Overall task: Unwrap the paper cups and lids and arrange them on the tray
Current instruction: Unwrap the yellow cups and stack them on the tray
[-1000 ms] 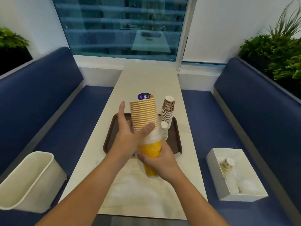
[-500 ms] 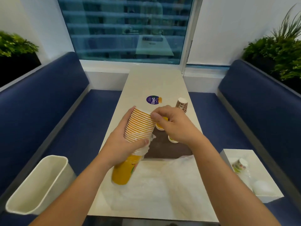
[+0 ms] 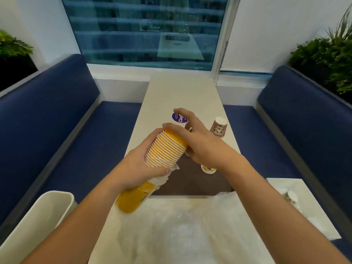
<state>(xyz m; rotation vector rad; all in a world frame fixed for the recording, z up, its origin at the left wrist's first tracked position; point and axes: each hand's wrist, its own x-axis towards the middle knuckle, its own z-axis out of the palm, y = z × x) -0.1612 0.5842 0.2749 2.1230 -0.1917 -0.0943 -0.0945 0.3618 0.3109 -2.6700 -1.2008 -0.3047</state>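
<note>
Hands, two, bare, both working over the table.

1. Left hand [image 3: 137, 166]: is gripping the stack of yellow paper cups [image 3: 164, 149] around its middle, with the fingers curled behind it and the thumb pressing on the near side.
2. Right hand [image 3: 202, 145]: is meeting the far end of the same stack. The thumb is lying across the end cup and the index finger is stretching out free above it. The other fingers are hiding behind the stack, so how they are holding it cannot be told.
3. Stack of yellow paper cups: is being held tilted in the air above the near left corner of the tray, with its rims showing as close stripes. Its lower end is pointing down-left toward the person.
4. Clear plastic wrapper [image 3: 162, 180]: is bunching around the stack just below the left thumb.
5. Brown tray [image 3: 200, 183]: is lying on the white table [image 3: 182, 92], partly hidden by both forearms.
6. Small patterned cups [image 3: 208, 169]: are sitting on the tray under the right wrist.
7. Patterned cup stack [image 3: 219, 127]: is standing bottom-up just beyond the right hand, with its base out of sight.
8. Loose clear plastic sheet [image 3: 181, 225]: is spreading over the near end of the table.
9. Round purple sticker [image 3: 180, 118]: is showing on the tabletop past the right index finger.
10. White bin [image 3: 38, 216]: is standing at the left, on the blue bench side.
11. White box [image 3: 304, 206]: is resting on the right bench and is holding wrapped cups [image 3: 291, 199].
</note>
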